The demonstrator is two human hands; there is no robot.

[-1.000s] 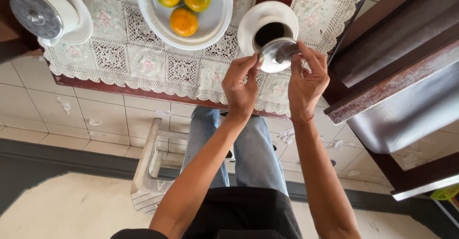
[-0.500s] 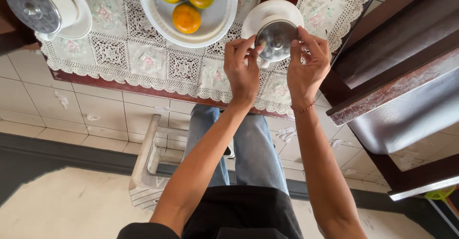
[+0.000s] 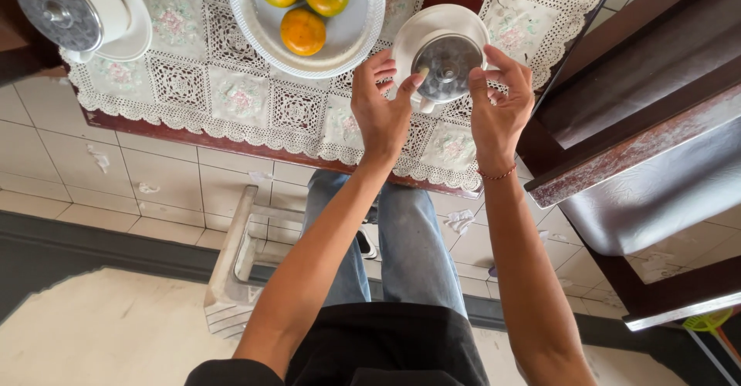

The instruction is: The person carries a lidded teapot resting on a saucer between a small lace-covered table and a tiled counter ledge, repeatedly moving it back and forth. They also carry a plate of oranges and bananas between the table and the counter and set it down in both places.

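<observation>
Nearest to me: black shirt, blue jeans, and a pale step stool (image 3: 239, 270) on the tiled floor (image 3: 116, 185) under the desk edge. Both forearms reach up from there to the desk (image 3: 154, 127), which carries a lace cloth (image 3: 231, 93).

My left hand (image 3: 382, 112) has its fingers loosely curled, thumb and forefinger pinching the left rim of a round metal lid (image 3: 448, 66). My right hand (image 3: 502, 104) pinches the right rim likewise, a red thread at the wrist. The lid sits level over a white cup (image 3: 423, 102) on a white saucer (image 3: 432, 23), near the desk's right corner. I judge the lid as placed or all but seated; I cannot tell if it rests fully. The hands are not yet off it.

Farther along: a white bowl (image 3: 363, 15) with three oranges (image 3: 302, 31). At the far left, a second white cup (image 3: 108, 8), already lidded, on its saucer
</observation>
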